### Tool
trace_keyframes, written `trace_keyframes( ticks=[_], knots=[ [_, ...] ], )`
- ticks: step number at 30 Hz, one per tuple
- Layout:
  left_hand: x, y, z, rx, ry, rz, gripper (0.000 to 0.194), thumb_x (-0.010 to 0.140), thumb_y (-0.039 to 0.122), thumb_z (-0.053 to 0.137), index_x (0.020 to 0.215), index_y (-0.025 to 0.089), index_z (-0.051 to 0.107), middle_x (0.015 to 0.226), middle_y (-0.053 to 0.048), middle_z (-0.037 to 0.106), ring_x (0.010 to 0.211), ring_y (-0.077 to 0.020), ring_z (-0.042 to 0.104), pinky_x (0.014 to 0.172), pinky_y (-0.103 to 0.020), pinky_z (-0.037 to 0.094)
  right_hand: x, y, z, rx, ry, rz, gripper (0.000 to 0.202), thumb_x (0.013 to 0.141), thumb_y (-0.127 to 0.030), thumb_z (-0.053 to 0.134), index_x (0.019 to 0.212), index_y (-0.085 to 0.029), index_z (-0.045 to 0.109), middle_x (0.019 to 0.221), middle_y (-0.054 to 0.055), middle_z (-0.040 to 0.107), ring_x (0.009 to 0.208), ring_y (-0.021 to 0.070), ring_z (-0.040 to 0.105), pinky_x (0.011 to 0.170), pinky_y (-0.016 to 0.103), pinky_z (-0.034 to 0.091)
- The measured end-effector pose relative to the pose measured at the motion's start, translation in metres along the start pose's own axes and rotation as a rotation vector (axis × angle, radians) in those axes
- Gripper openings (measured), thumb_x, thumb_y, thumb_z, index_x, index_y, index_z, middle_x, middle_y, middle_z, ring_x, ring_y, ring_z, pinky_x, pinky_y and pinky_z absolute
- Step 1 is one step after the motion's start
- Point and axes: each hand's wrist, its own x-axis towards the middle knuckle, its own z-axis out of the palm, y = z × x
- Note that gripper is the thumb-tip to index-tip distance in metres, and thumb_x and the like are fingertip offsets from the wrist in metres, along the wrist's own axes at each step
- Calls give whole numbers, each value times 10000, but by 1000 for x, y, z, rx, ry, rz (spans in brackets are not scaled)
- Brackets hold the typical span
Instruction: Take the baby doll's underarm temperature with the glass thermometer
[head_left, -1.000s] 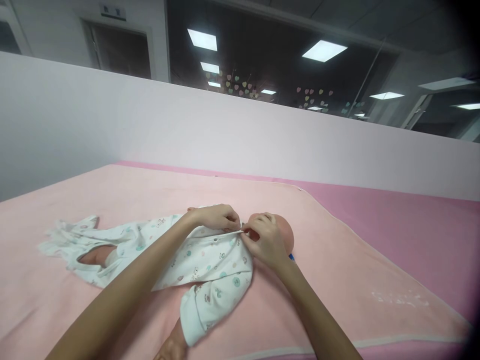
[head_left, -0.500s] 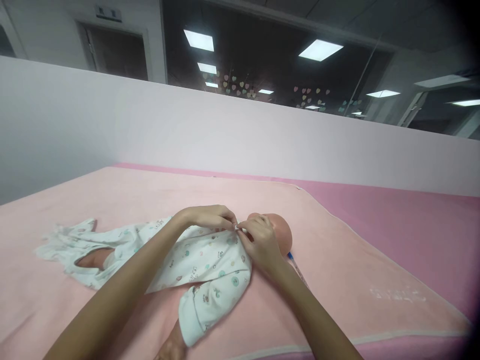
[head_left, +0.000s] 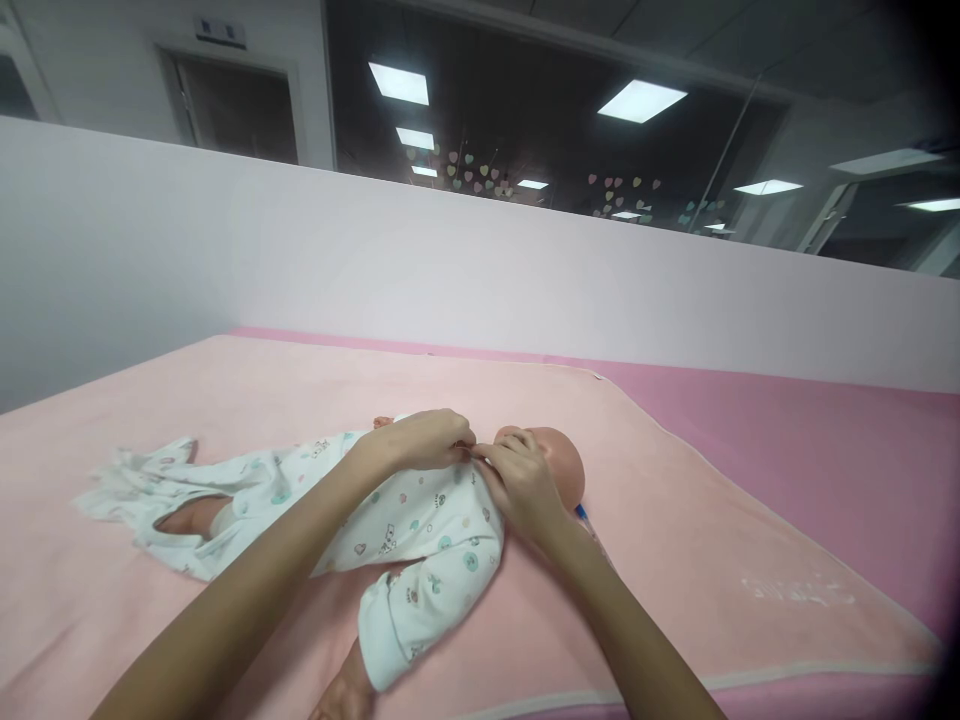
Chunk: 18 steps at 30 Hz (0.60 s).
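Observation:
A baby doll [head_left: 566, 465] lies on its back on a pink blanket, its head to the right. It wears a white patterned garment [head_left: 409, 515], rumpled toward the left, with part of a leg showing through an opening. My left hand [head_left: 435, 438] is closed on the garment's neck edge, its fingertips pinched. Close against it, my right hand [head_left: 521, 478] pinches the same edge near the doll's chin, covering part of the face. The exact bit of cloth between the fingertips is too small to make out.
The pink blanket [head_left: 720, 540] spreads over a darker pink mat [head_left: 757, 425]. A thin blue-tipped object [head_left: 585, 518] lies by the doll's head, partly behind my right forearm. A white padded wall [head_left: 450, 265] rises behind, with a window above.
My left hand has turned slightly and its fingers have curled in more at the neck edge. The doll's far hand now shows behind my left wrist. My right hand has barely moved.

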Motion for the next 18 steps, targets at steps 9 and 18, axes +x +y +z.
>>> trace_keyframes(
  ticks=[9,18],
  knots=[
    [1,-9,-8,-212,-62,143,211,768,262,484,822,202,680,806,-6,592,686,-119,523,604,-203,385,2,-2,-8,61,-30,50,114,826,-182,484,842,-176,597,680,12,602,735,155,510,785,331,372],
    [3,-15,-5,-421,-90,114,180,736,235,530,844,155,650,838,-20,627,731,-130,549,639,-210,414,2,0,-10,0,-11,-8,133,818,-150,479,844,-189,603,747,7,641,790,152,523,901,370,319]
  ],
)
